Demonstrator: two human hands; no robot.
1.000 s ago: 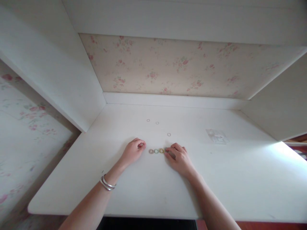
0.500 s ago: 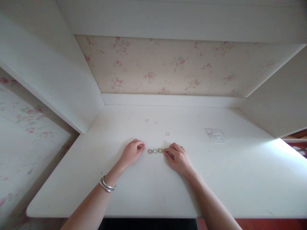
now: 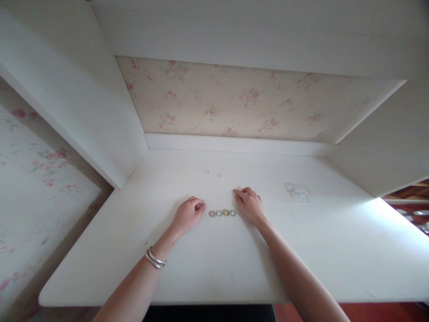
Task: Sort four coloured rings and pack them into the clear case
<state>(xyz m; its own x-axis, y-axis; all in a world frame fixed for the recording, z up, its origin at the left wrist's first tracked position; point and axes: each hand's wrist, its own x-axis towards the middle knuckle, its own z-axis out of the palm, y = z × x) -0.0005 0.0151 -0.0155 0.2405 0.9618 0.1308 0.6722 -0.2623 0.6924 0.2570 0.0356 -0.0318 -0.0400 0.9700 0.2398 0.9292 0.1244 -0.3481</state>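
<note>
My right hand (image 3: 248, 205) reaches forward over the white desk (image 3: 201, 268), palm down, fingertips lowered close together just beyond the row of four coloured rings (image 3: 226, 213); whether they pinch anything, I cannot tell. My left hand (image 3: 190, 214) rests curled on the desk, left of the row, its fingers drawn in to the thumb, contents hidden. Two thin rings (image 3: 219, 175) lie farther back. The clear plastic bag (image 3: 298, 192) lies flat to the right, its contents too faint to tell.
</note>
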